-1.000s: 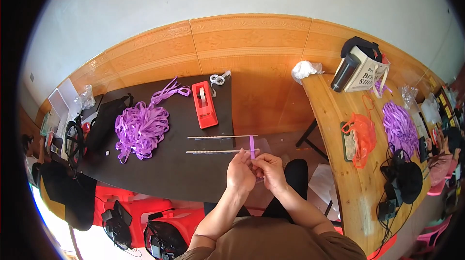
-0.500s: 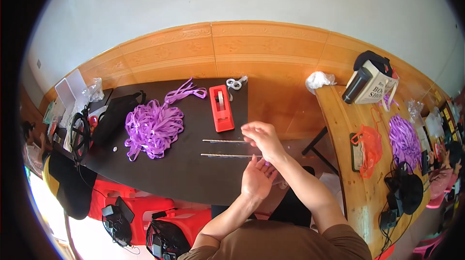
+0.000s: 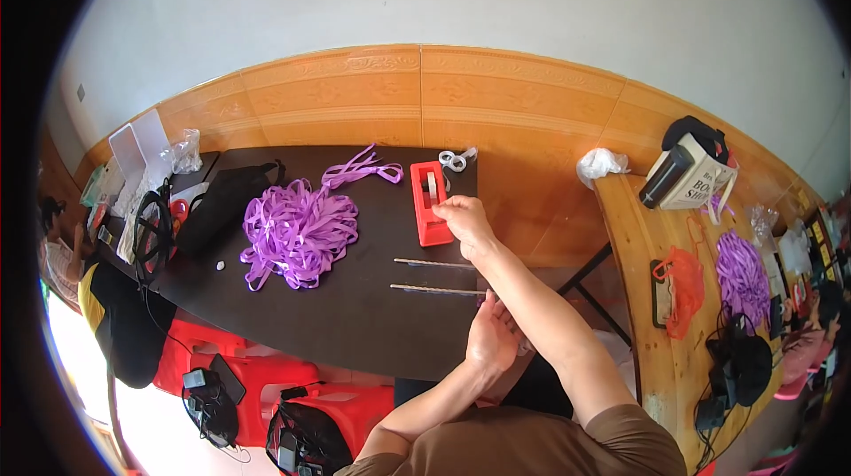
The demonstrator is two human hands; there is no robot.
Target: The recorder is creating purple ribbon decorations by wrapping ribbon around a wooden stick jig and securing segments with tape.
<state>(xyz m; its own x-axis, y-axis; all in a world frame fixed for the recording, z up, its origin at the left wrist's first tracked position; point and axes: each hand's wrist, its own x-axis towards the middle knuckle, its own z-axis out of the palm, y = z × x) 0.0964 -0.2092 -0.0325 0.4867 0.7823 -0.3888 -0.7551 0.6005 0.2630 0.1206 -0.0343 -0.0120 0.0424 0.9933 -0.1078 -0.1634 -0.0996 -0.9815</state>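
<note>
A red tape dispenser (image 3: 433, 232) with a roll of tape (image 3: 432, 187) stands near the table's right end. My right hand (image 3: 465, 223) reaches over it, thumb and fingers pinched together beside the roll; any tape between the fingertips is too small to see. Closer to my body, by the table's right edge, my left hand (image 3: 493, 339) has its thumb up and fingers curled around a bit of purple ribbon (image 3: 481, 300), mostly hidden. Two thin patterned strips, an upper one (image 3: 434, 263) and a lower one (image 3: 434, 290), lie parallel on the table between the dispenser and my left hand.
On the dark table (image 3: 355, 325) sit a purple ribbon heap (image 3: 301, 232), a looped ribbon bundle (image 3: 363, 170), white tape rolls (image 3: 452, 160) and a black bag (image 3: 230, 201). A wooden table (image 3: 656, 370) at right bears more ribbon (image 3: 743, 277) and an orange plastic bag (image 3: 683, 290). Red stools (image 3: 275, 378) stand below left.
My right hand has moved from above my left hand forward to the tape dispenser, its fingers now pinched. My left hand stays by the table edge, its fingers more curled. The view has shifted slightly.
</note>
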